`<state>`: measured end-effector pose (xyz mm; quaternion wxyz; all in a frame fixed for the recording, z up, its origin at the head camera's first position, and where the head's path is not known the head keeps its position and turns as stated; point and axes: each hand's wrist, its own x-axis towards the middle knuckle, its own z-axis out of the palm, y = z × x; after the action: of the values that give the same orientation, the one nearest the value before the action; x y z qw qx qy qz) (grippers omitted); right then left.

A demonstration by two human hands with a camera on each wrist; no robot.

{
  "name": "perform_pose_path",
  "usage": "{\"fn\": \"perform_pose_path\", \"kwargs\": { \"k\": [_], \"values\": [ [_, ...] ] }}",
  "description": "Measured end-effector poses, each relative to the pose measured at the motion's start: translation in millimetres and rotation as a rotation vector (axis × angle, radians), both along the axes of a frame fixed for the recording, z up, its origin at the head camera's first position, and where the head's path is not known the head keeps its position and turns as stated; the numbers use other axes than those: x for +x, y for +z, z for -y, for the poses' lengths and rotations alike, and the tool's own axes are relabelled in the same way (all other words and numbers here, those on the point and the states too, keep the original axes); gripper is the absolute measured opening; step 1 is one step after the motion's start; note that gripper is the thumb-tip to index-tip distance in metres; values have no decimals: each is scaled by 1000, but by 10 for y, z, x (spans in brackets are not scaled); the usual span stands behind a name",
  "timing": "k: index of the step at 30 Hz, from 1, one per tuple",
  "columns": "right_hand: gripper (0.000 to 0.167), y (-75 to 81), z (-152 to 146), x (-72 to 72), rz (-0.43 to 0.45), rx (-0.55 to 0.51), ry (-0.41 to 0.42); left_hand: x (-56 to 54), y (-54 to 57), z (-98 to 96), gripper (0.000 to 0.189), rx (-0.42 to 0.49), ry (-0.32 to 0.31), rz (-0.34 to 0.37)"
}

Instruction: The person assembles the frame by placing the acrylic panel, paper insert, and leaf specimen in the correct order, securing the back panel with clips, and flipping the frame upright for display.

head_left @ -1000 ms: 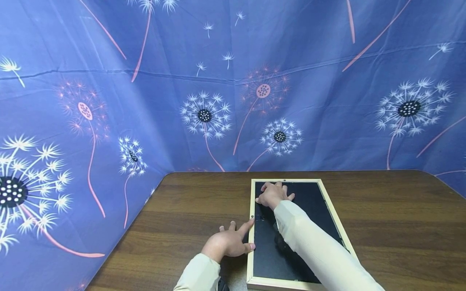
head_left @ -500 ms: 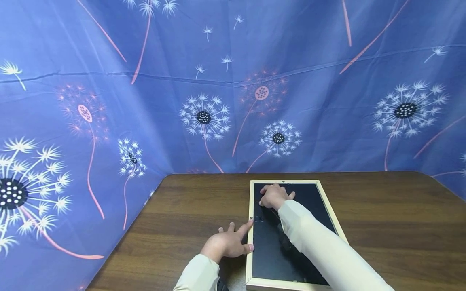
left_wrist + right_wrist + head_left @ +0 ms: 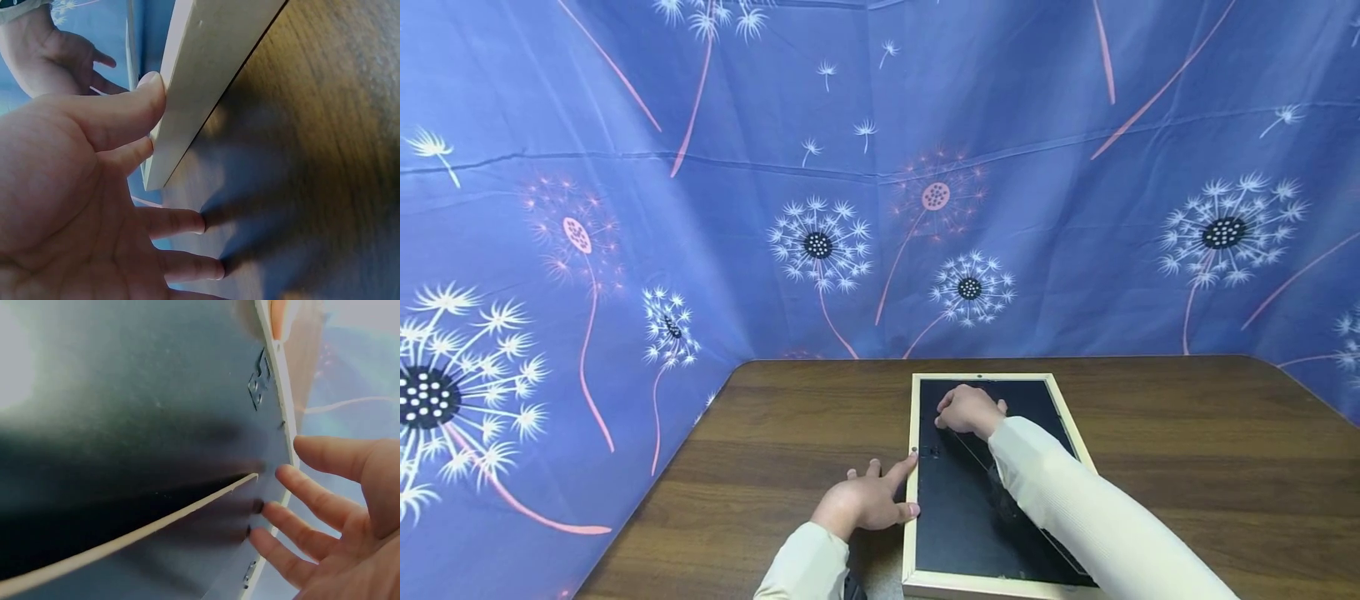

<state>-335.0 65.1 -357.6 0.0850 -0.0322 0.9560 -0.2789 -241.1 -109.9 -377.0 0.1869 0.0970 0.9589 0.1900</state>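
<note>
A picture frame (image 3: 911,533) with a pale rim lies back side up on the table, its backing black. My left hand (image 3: 867,500) stands at the rim's left side; thumb and index finger touch it, and the other fingers reach to the tabletop, spread. Over the far left part of the backing is my right hand (image 3: 967,411), its fingers extended and fingertips at the black surface in the right wrist view. A thin dark panel with a pale edge (image 3: 137,534) rises slantwise from the backing, its corner near the right index fingertip. Nothing is gripped.
Small metal fittings (image 3: 256,387) sit on the backing along the rim. The brown wooden table (image 3: 790,417) extends to both sides of the frame. Behind and to the left hangs a blue cloth (image 3: 880,250) printed with dandelions.
My right hand has drawn slightly away from the rim's far left corner, and a slanting pale panel edge now shows under the forearm. The left hand keeps its place at the rim.
</note>
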Motion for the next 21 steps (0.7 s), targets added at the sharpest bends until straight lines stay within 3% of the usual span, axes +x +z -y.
{"fn": "perform_pose_path", "kwargs": {
  "k": [14, 21],
  "values": [
    [15, 21, -18, 287, -110, 16, 84, 8, 18, 8, 65, -9, 3, -6],
    [13, -10, -55, 426, -144, -24, 125, 4, 0, 11, 64, -26, 2, 4]
  ]
}}
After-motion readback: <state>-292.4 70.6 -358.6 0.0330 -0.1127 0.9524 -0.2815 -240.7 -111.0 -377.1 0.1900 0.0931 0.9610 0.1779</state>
